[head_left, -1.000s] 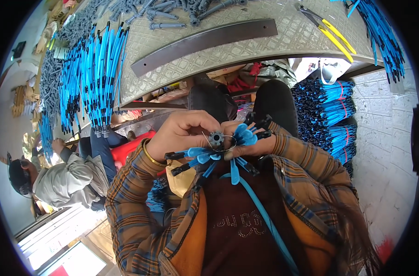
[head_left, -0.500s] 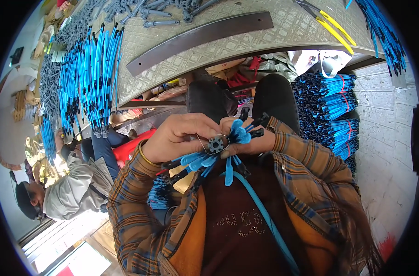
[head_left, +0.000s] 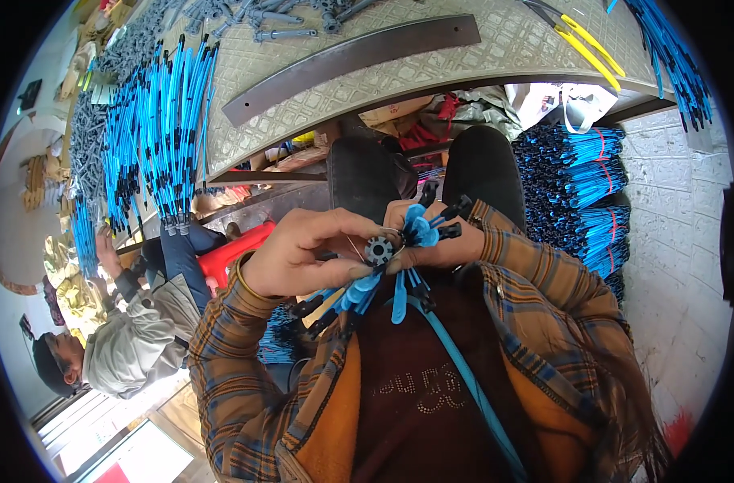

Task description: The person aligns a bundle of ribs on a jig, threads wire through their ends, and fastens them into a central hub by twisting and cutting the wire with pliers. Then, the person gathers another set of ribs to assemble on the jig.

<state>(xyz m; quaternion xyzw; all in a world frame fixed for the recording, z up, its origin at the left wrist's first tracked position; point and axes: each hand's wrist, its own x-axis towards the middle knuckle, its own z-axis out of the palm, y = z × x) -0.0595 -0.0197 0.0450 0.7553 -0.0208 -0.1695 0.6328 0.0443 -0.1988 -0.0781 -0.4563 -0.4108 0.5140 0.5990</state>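
Above my lap, my left hand [head_left: 302, 251] has its thumb and fingers on either side of a small grey slotted hub [head_left: 379, 251], whose notched round end faces up. A thin wire [head_left: 353, 245] loops out past the hub between the hands. My right hand [head_left: 441, 243] is closed around a fan of flat blue ribs [head_left: 417, 227] with black ends, its thumb by the hub's edge. More blue ribs [head_left: 357, 295] hang below the left fingers, spread toward my chest. The right fingers are partly hidden behind the ribs.
On the patterned table [head_left: 512, 60] lie a curved dark metal bar [head_left: 355, 66], yellow-handled pliers [head_left: 588, 50] and grey plastic parts [head_left: 286, 34]. Blue rib bundles stand at the left [head_left: 161, 133] and in a stack [head_left: 600, 197] at the right. A co-worker [head_left: 137, 342] sits at left.
My left thumb and fingers have parted slightly around the hub, which shows more plainly. The ribs below have shifted a little. At the left, the co-worker's arm and head have moved.
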